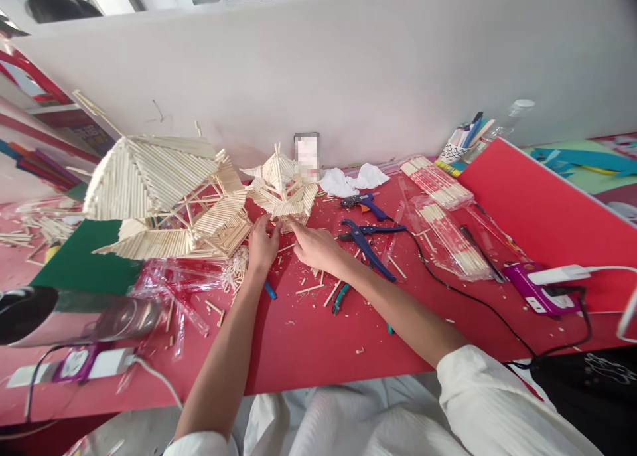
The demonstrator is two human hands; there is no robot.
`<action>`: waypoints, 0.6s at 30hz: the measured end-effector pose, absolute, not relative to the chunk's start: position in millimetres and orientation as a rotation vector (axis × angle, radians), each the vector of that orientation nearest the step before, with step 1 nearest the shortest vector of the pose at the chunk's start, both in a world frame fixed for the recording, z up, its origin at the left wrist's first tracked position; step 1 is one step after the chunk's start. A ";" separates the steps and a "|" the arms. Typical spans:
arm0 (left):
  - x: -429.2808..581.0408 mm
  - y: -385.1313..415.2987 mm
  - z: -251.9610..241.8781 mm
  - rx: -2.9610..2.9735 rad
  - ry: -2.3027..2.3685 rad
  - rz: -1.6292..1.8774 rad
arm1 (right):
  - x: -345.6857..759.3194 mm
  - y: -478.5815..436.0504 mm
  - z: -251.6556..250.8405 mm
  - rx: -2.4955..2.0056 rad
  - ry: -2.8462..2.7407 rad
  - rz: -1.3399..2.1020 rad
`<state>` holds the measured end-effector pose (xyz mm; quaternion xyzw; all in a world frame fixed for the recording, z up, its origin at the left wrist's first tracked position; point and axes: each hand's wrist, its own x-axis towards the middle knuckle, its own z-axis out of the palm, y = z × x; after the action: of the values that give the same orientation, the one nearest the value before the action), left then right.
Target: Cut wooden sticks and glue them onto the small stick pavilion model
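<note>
A red table [308,340] runs across the scene, its near edge just in front of the person's pale clothing. At near left, a purple power block [77,363] with white plugs lies beside a clear container with a black end [74,318]. At near right, a second purple power block [540,289] stands by a red board [552,224].

Farther in, a green-handled tool [341,298] lies among loose stick offcuts, with crumpled clear wrapping [174,283] to the left.

In the middle, both hands meet at the near edge of a small stick model [286,205], which is upright just right of the large stick model [159,170]. The left hand [263,245] is at its near left corner, thumb and forefinger a little apart at the tips (whether anything is pinched there, I cannot tell). The right hand [316,247] stretches its forefinger to the model's near rim, the other fingers curled under; I cannot tell whether they hold anything.

The large model sits partly over a green sheet [89,253]. To the right of the hands are a blue cutter [368,243], a glue gun [365,204] and two packs of sticks [455,240].

Farther still are white tissue [353,179], a cup of pens [455,149] and, across the far side, a pale partition [378,77].
</note>
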<state>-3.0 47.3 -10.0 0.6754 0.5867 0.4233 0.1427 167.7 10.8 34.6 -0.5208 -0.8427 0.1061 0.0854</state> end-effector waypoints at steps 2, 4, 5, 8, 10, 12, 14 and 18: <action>-3.4 46.8 -10.2 1.940 1.700 1.221 | 168.0 10.8 34.9 -1.554 -2.514 0.317; -4.5 45.0 -10.1 1.935 1.707 1.227 | 168.7 10.6 34.9 -1.552 -2.511 0.311; -5.2 43.5 -9.8 1.936 1.711 1.230 | 169.1 10.1 34.9 -1.545 -2.509 0.307; -7.3 36.6 -6.7 1.960 1.692 1.226 | 170.6 6.0 36.0 -1.480 -2.508 0.296; -7.5 30.5 -2.7 1.994 1.630 1.212 | 171.3 0.9 38.4 -1.427 -2.517 0.309; -5.8 24.5 2.1 2.004 1.558 1.190 | 172.1 -5.7 41.8 -1.403 -2.530 0.324; -2.6 19.2 6.8 1.976 1.513 1.182 | 173.9 -12.5 45.5 -1.396 -2.539 0.322; 5.4 11.9 12.0 1.923 1.463 1.208 | 181.5 -23.5 49.4 -1.371 -2.540 0.310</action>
<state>5.4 11.9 12.0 0.6946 0.5286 0.4363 0.2185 181.5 -23.5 49.4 -0.4688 -0.8688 0.1059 0.1190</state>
